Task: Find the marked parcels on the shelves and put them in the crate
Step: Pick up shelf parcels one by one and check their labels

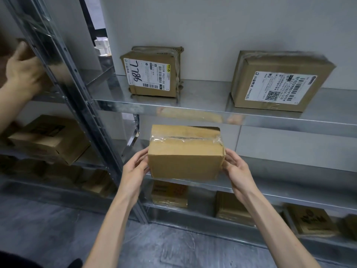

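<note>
The plain taped parcel point(185, 161) is at the front edge of the middle shelf point(289, 171). Whether it rests there or is lifted just clear, we cannot tell. We grip it from both ends: our left hand point(135, 167) curls round its left side, our right hand point(236, 167) round its right. On the upper shelf point(212, 93) stand two labelled boxes, well apart: the 7786 parcel point(150, 74) and the QR-code parcel point(278, 84). At far left another hand point(23, 70) holds a brown box.

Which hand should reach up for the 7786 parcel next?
Left, probably: the left hand sits almost under the 7786 parcel, while the right hand holds the far side of the box.
</note>
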